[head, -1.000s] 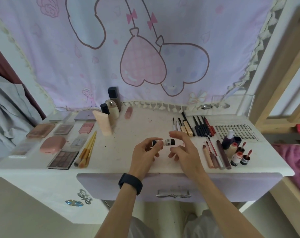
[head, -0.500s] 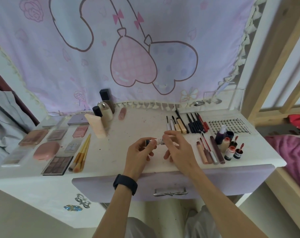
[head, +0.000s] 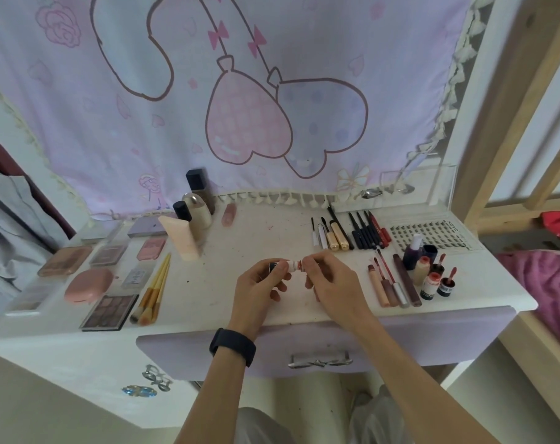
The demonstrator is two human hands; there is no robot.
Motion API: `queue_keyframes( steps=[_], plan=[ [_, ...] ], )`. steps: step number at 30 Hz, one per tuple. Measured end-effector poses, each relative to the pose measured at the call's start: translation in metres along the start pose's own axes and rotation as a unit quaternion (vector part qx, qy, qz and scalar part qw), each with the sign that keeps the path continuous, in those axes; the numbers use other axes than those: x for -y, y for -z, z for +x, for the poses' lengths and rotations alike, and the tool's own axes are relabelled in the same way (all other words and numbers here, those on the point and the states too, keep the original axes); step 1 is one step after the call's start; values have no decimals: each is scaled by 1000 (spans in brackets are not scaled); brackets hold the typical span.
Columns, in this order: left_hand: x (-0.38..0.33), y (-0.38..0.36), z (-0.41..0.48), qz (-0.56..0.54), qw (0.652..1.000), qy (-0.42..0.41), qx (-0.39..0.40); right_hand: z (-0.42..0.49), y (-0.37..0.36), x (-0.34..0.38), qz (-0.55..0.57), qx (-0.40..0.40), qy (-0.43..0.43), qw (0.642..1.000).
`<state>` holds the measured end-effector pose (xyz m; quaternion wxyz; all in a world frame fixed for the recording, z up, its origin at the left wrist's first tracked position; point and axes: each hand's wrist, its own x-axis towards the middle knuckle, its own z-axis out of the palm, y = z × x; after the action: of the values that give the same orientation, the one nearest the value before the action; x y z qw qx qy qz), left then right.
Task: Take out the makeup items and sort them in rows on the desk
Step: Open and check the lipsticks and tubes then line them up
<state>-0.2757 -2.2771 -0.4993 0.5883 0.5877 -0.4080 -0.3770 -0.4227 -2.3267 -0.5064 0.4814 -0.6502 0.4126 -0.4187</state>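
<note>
Pinched between 2 hands, a small tube (head: 292, 265) lies level just above the middle of the desk (head: 240, 251): the left hand (head: 259, 286) curls round its dark end, the right hand (head: 331, 280) nips its white end. Lip glosses (head: 390, 283) lie in a row near the right hand.

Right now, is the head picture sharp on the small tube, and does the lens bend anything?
Head view: soft, even light, no glare on the desk; the wide lens curves its front edge and leans the wooden frame at right; the small tube, pinched between left hand and right hand, is slightly soft, label unreadable.
</note>
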Motion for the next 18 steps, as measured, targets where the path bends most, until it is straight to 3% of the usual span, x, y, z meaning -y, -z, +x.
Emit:
queue_keyframes(
  steps=[7,11,18],
  plan=[
    [-7,2,3,-26,997,53,46,-2,2,0,83,2,24,996],
    [-17,10,3,-60,987,111,99,-3,7,12,-20,15,87,996],
    [-42,14,-12,-112,971,121,173,-5,42,57,-158,36,163,973]
  ],
)
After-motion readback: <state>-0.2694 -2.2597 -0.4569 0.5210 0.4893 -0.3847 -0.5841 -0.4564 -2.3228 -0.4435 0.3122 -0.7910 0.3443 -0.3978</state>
